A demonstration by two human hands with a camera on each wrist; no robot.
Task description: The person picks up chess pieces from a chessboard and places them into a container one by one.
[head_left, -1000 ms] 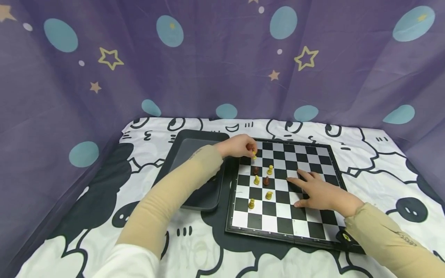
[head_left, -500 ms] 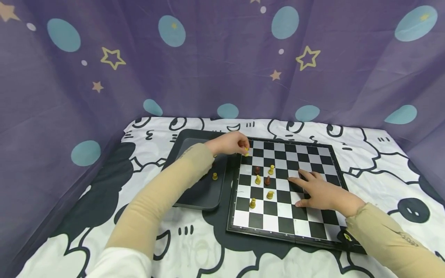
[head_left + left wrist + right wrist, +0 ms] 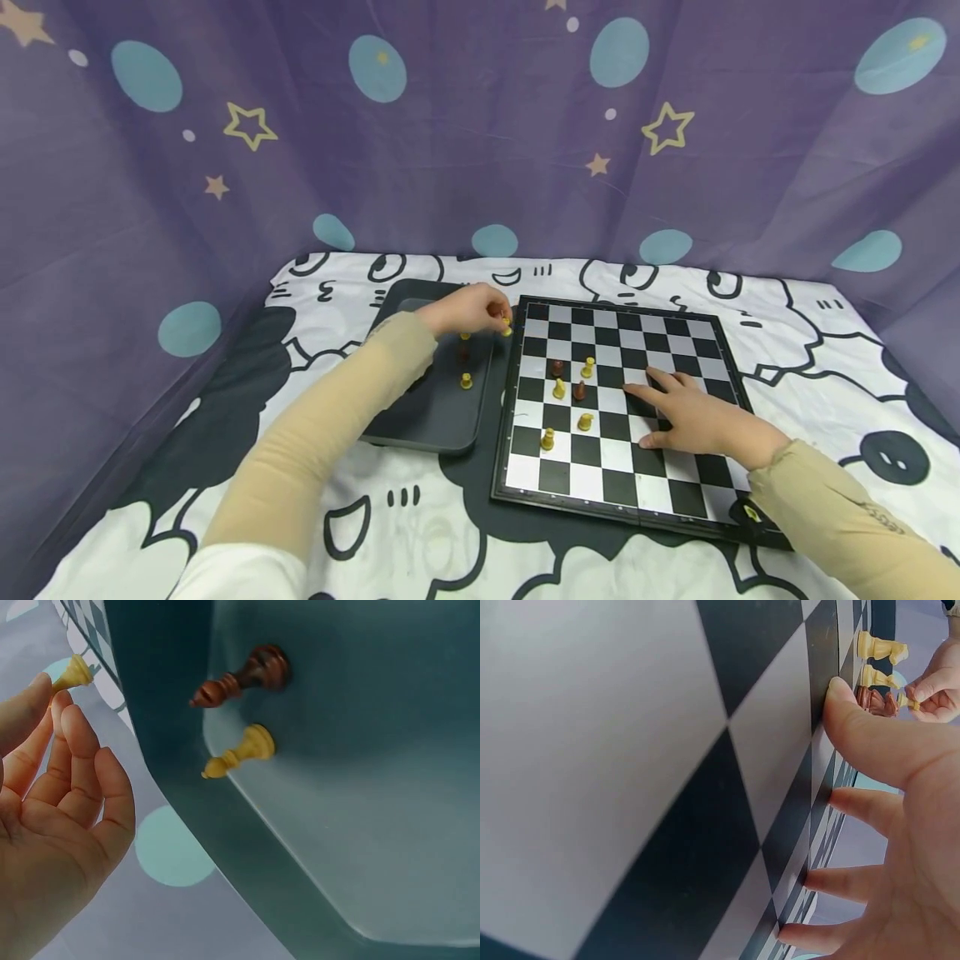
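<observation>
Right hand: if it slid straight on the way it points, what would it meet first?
Probably the yellow chess piece farthest back on the chessboard, though the right hand is spread, so its line is uncertain.

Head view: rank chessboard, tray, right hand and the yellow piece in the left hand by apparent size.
1. Chessboard
2. Tray, partly hidden by the left sleeve
3. Right hand
4. Yellow piece, held by the left hand
</observation>
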